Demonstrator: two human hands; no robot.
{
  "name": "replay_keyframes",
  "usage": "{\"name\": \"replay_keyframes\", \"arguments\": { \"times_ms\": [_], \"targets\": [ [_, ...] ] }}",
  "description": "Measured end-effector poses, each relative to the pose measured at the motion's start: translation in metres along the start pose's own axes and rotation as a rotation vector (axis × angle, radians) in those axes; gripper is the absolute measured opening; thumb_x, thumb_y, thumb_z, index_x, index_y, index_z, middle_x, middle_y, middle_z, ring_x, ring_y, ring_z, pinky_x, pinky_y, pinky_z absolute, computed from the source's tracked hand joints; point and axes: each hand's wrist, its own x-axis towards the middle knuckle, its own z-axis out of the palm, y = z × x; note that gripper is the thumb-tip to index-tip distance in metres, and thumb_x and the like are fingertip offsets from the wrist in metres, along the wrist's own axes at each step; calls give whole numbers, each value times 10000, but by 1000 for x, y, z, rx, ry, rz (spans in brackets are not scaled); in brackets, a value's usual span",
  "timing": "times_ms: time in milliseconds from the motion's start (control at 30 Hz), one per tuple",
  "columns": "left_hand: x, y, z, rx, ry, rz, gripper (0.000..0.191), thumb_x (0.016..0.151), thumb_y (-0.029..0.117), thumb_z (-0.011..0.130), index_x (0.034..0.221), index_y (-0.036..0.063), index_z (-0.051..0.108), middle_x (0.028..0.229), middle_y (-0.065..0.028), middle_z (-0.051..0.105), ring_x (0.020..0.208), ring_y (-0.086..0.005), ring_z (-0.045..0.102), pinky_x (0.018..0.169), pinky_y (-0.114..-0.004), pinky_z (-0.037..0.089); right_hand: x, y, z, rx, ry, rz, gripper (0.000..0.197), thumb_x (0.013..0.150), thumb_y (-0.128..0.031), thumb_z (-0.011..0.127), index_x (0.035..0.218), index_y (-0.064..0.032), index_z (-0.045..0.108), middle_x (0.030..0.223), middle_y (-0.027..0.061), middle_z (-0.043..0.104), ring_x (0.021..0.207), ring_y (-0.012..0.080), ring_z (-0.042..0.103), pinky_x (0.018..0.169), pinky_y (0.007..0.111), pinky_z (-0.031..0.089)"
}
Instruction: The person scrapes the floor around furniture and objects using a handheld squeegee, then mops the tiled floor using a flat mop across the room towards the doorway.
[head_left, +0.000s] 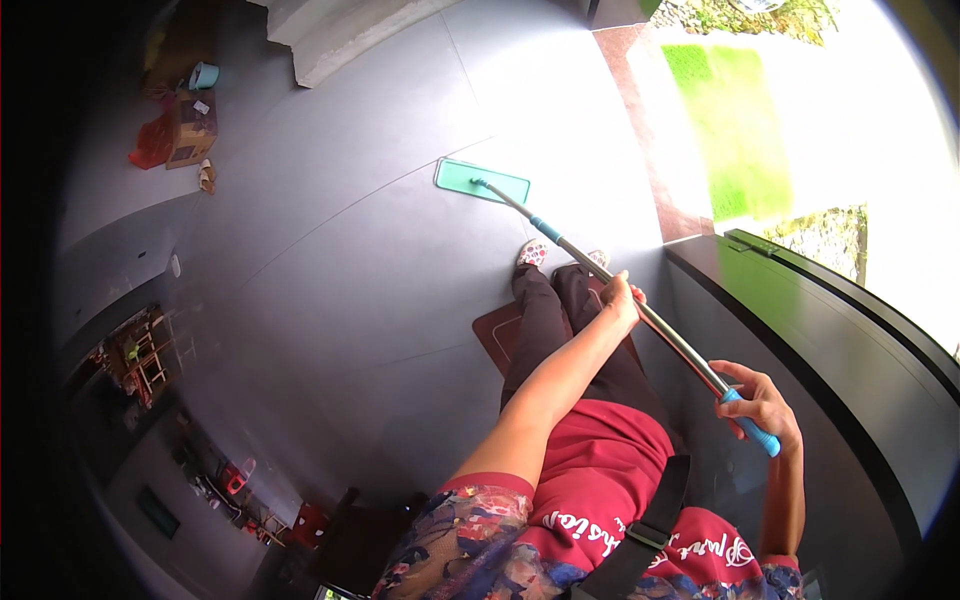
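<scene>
A flat mop with a rectangular green head (457, 175) rests on the grey floor ahead of my feet. Its metal pole (679, 341) runs diagonally back towards me, with a blue joint collar partway down. My left hand (621, 300) is closed around the middle of the pole. At the upper end, the blue grip (759, 433) lies in my right hand (761, 405), whose thumb and fingers curl around it with the index finger partly extended. Below the pole are my patterned shoes (533, 253), beside a brown mat (495, 337).
Close on my right stands a dark door panel (810, 315). Beyond the reddish threshold (637, 120), a green mat (739, 135) lies in bright light. Pale steps (337, 45) jut in at the top. A cardboard box (193, 131), red bag (154, 141) and light-blue bucket (203, 76) stand far left.
</scene>
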Motion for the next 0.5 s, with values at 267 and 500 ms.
{"name": "replay_keyframes", "arguments": {
  "times_ms": [267, 500],
  "targets": [
    [-7, -40, 30, 147, -98, -46, 170, 728, 210, 565, 734, 92, 442, 491, -21, 400, 356, -136, 394, 331, -284, 347, -22, 22, 6, 43, 155, -56, 652, 563, -32, 606, 1175, 20, 385, 588, 78, 514, 370, 123, 474, 331, 201, 376],
    [14, -2, 29, 184, -223, -5, 266, 746, 242, 590, 706, 63, 398, 517, -49, 410, 384, -163, 435, 351, -303, 392, 21, 16, 43, -8, 159, -25, 759, 520, -2, 539, 1242, 12, 306, 583, 66, 497, 371, 131, 463, 339, 226, 369]
  ]
}}
